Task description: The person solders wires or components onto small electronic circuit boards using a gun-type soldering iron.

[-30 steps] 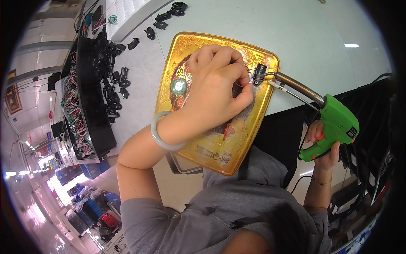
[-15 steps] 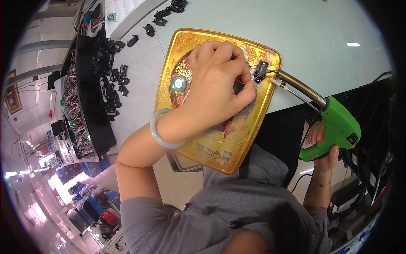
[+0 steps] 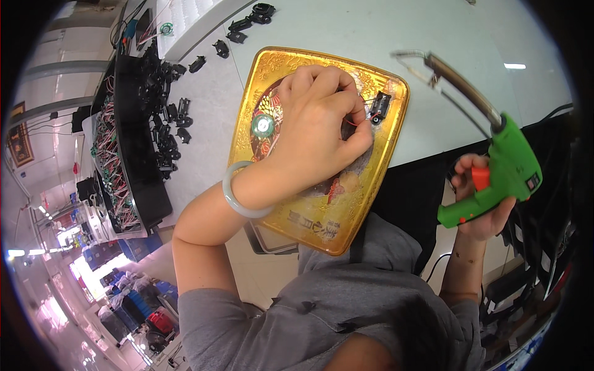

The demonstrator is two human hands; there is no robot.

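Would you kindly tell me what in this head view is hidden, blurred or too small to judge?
- Wire ends at the black part: too small, and the left hand covers them.
- Middle of the gold tray: hidden under that hand.
- Soldering gun tip: blurred, its shape unclear.
- Gun's grip: partly hidden by the right hand.
- Black parts along the bench: too small to identify.
- Room at lower left: bent and blurred by the fisheye rim.

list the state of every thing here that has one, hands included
left hand: pinching thin wires beside the black part
right hand: gripping the green soldering gun, tip lifted off the tray
black part: lying on the gold tray
round speaker: flat on the tray
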